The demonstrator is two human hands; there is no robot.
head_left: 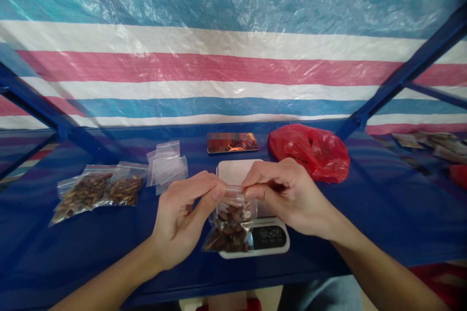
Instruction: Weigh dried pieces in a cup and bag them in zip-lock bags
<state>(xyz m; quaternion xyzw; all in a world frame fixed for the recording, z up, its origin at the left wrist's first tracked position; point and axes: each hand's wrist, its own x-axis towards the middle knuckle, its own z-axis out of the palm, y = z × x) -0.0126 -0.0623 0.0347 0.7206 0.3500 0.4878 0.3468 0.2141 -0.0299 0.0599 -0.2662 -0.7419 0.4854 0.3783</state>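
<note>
My left hand and my right hand both pinch the top edge of a small clear zip bag holding brown dried pieces. The bag hangs between my hands, just above a white digital kitchen scale on the blue shelf. My left thumb and forefinger grip the bag's left corner, and my right fingers grip its right corner.
Two filled clear bags lie at the left, with a stack of empty zip bags beside them. A phone lies behind the scale. A red plastic bag sits at the right. Blue frame struts and striped tarp stand behind.
</note>
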